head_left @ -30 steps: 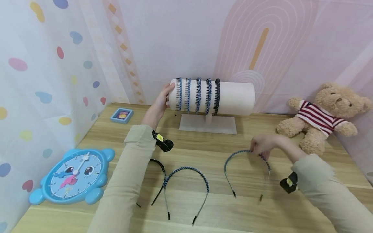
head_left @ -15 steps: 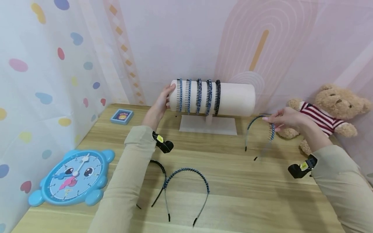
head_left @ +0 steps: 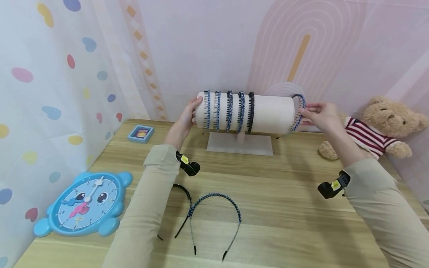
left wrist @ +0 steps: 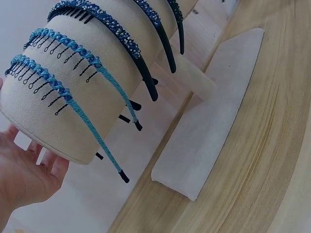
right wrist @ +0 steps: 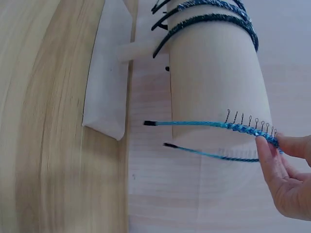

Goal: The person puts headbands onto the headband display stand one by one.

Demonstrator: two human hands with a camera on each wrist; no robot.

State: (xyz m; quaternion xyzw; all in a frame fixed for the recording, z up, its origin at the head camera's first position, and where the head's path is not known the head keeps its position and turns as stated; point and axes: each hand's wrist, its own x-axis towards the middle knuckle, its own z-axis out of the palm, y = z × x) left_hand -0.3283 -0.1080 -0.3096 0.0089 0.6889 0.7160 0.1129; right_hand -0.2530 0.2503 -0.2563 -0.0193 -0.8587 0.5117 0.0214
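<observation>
A cream roll-shaped headband stand point(head_left: 273, 113) has several blue and black headbands on its left and middle part. My left hand point(head_left: 182, 121) holds the roll's left end; the left wrist view has this hand's fingers point(left wrist: 51, 167) at the end's rim. My right hand point(head_left: 325, 117) pinches the top of a blue braided headband point(right wrist: 240, 127) with small wire teeth between thumb and fingers. That headband is at the roll's right end, one leg crossing the roll in the right wrist view.
On the wooden table lie a blue beaded headband point(head_left: 216, 194) and a black headband point(head_left: 182, 188), the latter partly behind the left sleeve. A blue toy clock point(head_left: 110, 193), a small blue frame point(head_left: 140, 134) and a teddy bear point(head_left: 390, 115) are around the sides.
My right hand has lifted the blue headband off the table and carried it up to the roll's right end, turning it. My left hand has stayed at the left end.
</observation>
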